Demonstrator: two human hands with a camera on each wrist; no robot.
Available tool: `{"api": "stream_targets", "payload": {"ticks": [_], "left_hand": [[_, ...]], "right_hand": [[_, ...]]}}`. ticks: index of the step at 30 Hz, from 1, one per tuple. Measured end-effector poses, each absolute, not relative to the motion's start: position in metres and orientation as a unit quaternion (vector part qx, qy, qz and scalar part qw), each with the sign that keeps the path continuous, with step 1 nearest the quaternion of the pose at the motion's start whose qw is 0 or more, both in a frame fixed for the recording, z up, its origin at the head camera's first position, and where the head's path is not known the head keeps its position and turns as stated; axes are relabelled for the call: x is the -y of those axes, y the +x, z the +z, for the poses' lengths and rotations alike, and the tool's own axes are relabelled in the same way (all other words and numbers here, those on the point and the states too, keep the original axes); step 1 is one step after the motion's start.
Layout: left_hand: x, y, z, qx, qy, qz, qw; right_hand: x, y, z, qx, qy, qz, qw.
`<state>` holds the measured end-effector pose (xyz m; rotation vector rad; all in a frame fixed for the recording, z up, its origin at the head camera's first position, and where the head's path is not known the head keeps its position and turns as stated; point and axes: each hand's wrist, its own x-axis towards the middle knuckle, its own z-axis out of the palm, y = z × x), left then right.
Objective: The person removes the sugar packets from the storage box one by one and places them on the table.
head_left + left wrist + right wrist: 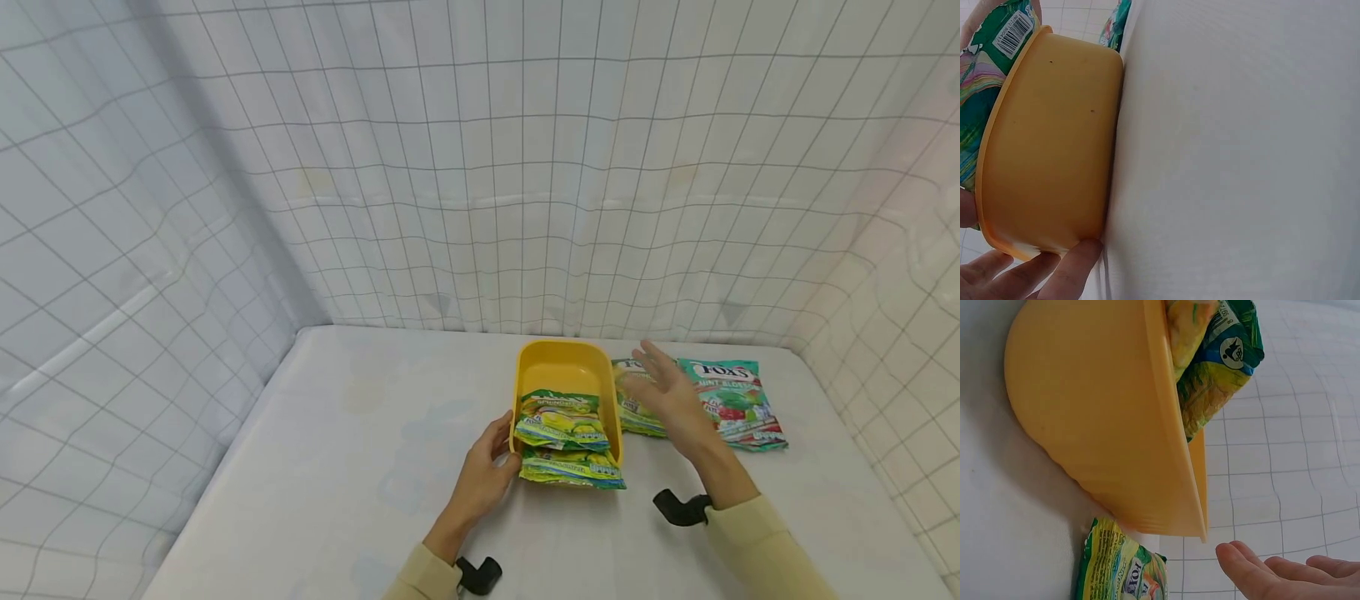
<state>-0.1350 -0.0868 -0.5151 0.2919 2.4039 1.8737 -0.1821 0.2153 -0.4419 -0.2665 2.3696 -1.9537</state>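
The left grip [483, 471] is clamped on the near left corner of the yellow bin [567, 367], thumb by the rim and fingers against the outer wall. The right grip [663, 396] holds nothing; its fingers are extended and apart, in the air over the outer packet [628, 412] just right of the bin.

The bin stands upright on the worktop [360, 467]. In it lie 2 green and yellow packets: the upper packet [562, 421] overlaps the near packet [573, 469], which juts over the near rim. The mint packet [731, 400], teal with red, lies flat farther right, beside the outer packet.

The left wrist view adds a barcode on the overhanging end of a packet and 2 dark specks on the bin's wall, neither visible from the head. The right wrist view shows a round emblem on a packet inside, and a gap between the right fingers and the rim. Only the head view shows both grips and the whole layout.

The bin looks like smooth plastic, oblong with rounded corners and a thin lip. The packets are glossy and crinkled. White curtains [525, 167] with dark grid lines hang in loose ripples around the pale worktop.
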Motion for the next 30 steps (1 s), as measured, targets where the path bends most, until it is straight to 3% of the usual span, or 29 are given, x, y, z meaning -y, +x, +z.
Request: {"api": "stream_targets", "payload": {"ticks": [18, 30], "left_hand": [[0.087, -0.136, -0.515, -0.782, 0.095, 0.615, 0.042], [0.085, -0.137, -0.516, -0.779, 0.088, 0.620, 0.041]], "right_hand": [[-0.192, -0.185, -0.448, -0.775, -0.093, -0.623, 0.039], [-0.176, -0.185, -0.452, -0.777, -0.086, -0.620, 0.075]]}}
